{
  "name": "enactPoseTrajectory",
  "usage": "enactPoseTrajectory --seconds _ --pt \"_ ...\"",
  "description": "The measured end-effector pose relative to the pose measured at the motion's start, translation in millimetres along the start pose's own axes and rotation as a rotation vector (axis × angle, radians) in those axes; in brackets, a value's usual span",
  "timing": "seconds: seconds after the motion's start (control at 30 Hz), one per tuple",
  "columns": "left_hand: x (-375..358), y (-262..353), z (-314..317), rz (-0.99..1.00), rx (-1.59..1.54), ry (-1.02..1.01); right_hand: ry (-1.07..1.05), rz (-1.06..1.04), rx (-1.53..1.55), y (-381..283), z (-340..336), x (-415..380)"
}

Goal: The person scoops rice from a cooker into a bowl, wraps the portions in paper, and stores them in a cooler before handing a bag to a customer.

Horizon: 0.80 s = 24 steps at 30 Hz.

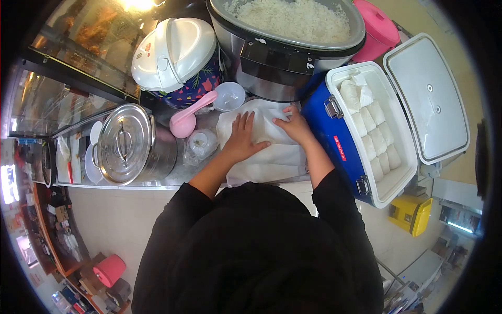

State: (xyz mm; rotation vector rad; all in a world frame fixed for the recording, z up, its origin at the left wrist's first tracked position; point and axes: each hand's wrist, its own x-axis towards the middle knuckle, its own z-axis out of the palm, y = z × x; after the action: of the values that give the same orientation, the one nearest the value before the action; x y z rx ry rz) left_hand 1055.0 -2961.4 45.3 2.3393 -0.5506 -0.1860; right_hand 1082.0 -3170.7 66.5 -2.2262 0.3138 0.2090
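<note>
White wrapping paper [272, 157] lies spread on the metal counter in front of me. My left hand [243, 138] rests flat on its left part, fingers spread and the thumb stretched to the right. Near the paper's upper right corner is my right hand [294, 125], its thumb and forefinger apart at the paper; its other fingers are partly hidden. A pink ladle [183, 123] and a clear plastic bowl [229, 96] are just beyond the paper to the left. Behind the paper stands a large cooker [293, 31] full of white rice [293, 18].
To the right, an open blue cooler [334, 131] holds several white wrapped packets [374, 133]. A lidded steel pot [124, 146], a clear plastic bag [201, 144] and a flowered rice cooker [178, 57] stand at the left. Pink container [377, 26] at the back.
</note>
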Motion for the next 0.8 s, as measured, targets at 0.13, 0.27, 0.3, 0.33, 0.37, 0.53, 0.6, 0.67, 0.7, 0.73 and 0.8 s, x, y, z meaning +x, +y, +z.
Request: enactPoseTrajectory --seconds 0.13,0.27,0.3,0.33,0.37,0.53,0.6,0.67,0.7,0.73,0.8 --pt "10 6 -14 0.109 0.054 0.045 -0.132 -0.203 -0.088 -14 -28 -17" --pt "14 16 -35 0.271 0.297 0.147 -0.088 -0.399 -0.127 -34 -47 -60" --pt "13 16 -37 0.307 0.397 0.18 -0.083 -0.428 -0.152 -32 -47 -71" --pt "9 11 -39 0.341 0.465 0.162 -0.071 -0.486 -0.222 -26 -46 -80" --pt "5 4 -43 0.375 0.533 0.144 -0.058 -0.546 -0.292 -17 -46 -87" --pt "-33 -1 -54 0.54 0.431 0.177 0.011 -0.733 -0.388 17 -39 -116" --pt "-53 -2 -49 0.545 0.372 0.159 0.063 -0.802 -0.393 30 -36 -120" --pt "-58 -9 -42 0.555 0.373 0.126 0.077 -0.843 -0.387 46 -28 -120" --pt "-61 -13 -37 0.56 0.374 0.111 0.084 -0.865 -0.385 53 -22 -119" --pt "-61 -19 -32 0.549 0.345 0.076 0.075 -0.857 -0.358 61 -15 -118" --pt "-53 -25 -26 0.53 0.286 0.012 0.058 -0.843 -0.308 69 -8 -113"
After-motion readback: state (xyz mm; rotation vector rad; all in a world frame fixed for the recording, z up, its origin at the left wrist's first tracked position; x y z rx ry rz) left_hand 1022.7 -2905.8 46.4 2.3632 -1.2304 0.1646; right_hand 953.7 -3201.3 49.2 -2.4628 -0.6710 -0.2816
